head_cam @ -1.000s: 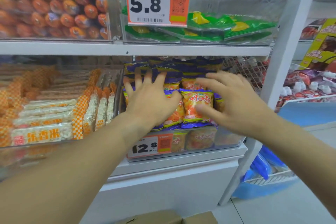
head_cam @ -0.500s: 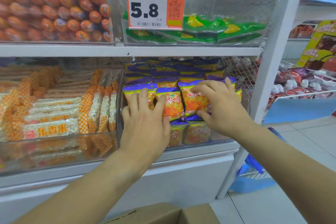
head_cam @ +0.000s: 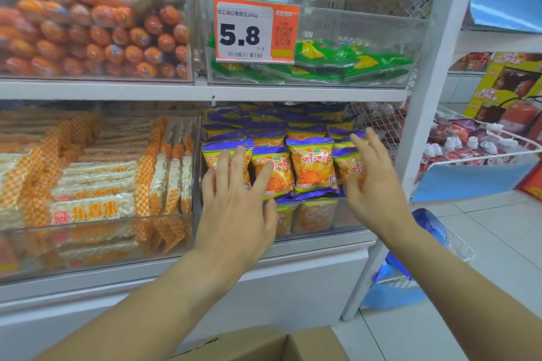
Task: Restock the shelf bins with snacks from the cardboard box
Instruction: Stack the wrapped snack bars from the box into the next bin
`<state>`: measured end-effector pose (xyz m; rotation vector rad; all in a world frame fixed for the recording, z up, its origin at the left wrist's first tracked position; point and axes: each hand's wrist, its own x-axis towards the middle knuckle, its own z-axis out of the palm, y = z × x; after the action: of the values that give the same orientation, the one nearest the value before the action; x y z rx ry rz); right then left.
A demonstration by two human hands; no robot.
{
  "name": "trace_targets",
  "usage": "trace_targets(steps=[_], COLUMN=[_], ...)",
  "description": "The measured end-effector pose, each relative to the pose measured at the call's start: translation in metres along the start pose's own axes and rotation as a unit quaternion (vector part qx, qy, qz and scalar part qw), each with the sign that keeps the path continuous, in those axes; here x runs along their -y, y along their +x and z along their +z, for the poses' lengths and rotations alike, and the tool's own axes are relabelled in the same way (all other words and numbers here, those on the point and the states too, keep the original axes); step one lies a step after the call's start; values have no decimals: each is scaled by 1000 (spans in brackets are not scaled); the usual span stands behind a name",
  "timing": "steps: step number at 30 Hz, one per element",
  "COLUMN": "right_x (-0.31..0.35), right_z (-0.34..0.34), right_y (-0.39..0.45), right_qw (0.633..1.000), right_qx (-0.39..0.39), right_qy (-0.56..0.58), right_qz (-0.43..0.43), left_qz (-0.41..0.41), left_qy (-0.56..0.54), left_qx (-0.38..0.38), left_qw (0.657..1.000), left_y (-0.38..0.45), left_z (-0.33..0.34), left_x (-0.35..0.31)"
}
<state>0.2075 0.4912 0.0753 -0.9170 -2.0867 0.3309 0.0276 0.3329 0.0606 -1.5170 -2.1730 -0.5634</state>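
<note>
A: Clear plastic, that snack bin (head_cam: pixel 337 223), and it is packed; to its left the rice-cracker bin (head_cam: pixel 96 231) stands flush against it. What does the person risk here?

B: Start with the left hand (head_cam: pixel 234 214). It lies flat over the bin's front-left corner, fingers spread and straight, gripping nothing, the fingertips resting on the leftmost orange snack packs (head_cam: pixel 272 173).

A: So the grip is apart?

B: Yes, on both sides. The right hand (head_cam: pixel 372 184) stands open at the bin's right end, palm turned inward against the last pack, clamped on nothing.

A: And the danger?

B: The front row stands upright on top of another layer and rises well above the bin's front wall. Judging from that, a push too hard from either hand could tip a pack forward over the wall to the floor. Squeezing from both ends might also buckle the row and pop a middle pack (head_cam: pixel 313 167) out.

A: Anything above the bin?

B: The upper shelf (head_cam: pixel 176 91) sits close over the back rows, so pressing packs backward could jam or crush them there.

A: And the supply?

B: The cardboard box (head_cam: pixel 264 343) sits below the bin, at the picture's bottom edge; its contents cannot be seen. With the bin this full, forcing more in would likely spill it.
</note>
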Motion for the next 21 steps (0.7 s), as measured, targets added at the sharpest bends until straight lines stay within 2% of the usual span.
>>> trace_targets(steps=[2,8,9,11,14,17,21], right_x=[-1,3,8,17,22,23,26], right_z=[-3,2,6,17,33,33,20], right_y=[-4,-18,-23,-32,-39,-40,-42], right_qw=[997,979,977,979,983,988,991], right_qx=[-76,-171,-170,-119,-44,-25,-35], right_qy=[-30,-82,-85,-100,-143,-128,-93], right_qz=[-2,-72,-94,-132,-109,-79,-91], left_qz=[10,17,18,17,16,17,24], left_qy=[-4,-9,-9,-8,-10,-20,-40], left_qx=[-3,1,4,7,14,15,6], left_qw=[1000,1000,1000,1000,1000,1000,999], left_y=[-3,-10,-11,-12,-16,-23,-27], left_z=[-1,-2,-2,-2,-1,1,-8], left_x=[-3,-9,-8,-7,-8,-7,-1])
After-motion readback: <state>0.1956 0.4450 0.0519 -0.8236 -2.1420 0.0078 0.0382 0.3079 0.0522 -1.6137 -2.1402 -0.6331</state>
